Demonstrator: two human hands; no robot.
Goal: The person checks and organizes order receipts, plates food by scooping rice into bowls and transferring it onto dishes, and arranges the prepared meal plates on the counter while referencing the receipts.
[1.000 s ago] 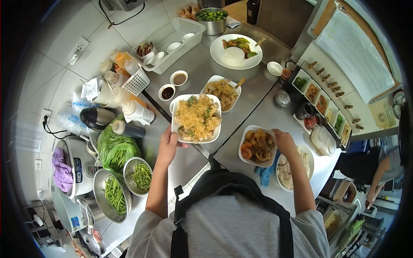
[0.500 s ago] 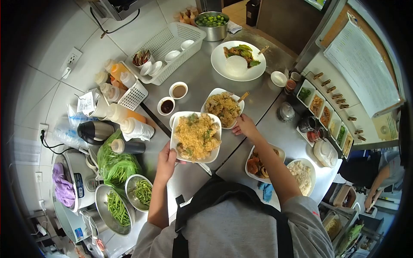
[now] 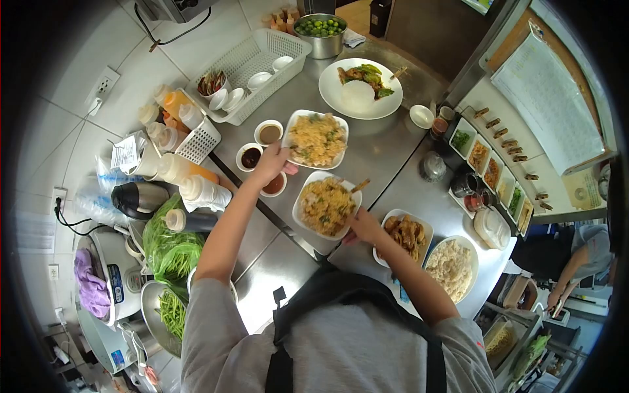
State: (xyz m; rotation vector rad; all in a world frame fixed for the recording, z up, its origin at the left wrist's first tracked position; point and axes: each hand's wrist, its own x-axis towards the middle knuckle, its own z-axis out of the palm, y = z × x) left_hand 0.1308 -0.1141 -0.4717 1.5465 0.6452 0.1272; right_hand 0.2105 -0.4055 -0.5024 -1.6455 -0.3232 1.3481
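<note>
My left hand (image 3: 274, 165) is at the left edge of a white square bowl (image 3: 286, 152) of golden, crumbly food with green bits, thumb at the rim and fingers below it. My right hand (image 3: 362, 229) is closed on the lower right rim of a second white square bowl (image 3: 298, 219) holding similar food. A wooden clothespin (image 3: 360, 186) is clipped to that second bowl. Beside my left hand stand small sauce cups, one light brown (image 3: 268, 133), one dark (image 3: 249, 158) and one reddish (image 3: 274, 185).
A round plate (image 3: 327, 101) with rice and greens stands at the back. Right of my right arm are a bowl of brown fried pieces (image 3: 404, 237) and a rice bowl (image 3: 452, 265). Sauce bottles (image 3: 187, 169) and a white basket (image 3: 288, 62) line the left. A co-worker (image 3: 576, 268) is at far right.
My left hand has carried its bowl forward, away from me. The clothespin bowl has come nearer to me with my right hand. The reddish sauce cup has come into view.
</note>
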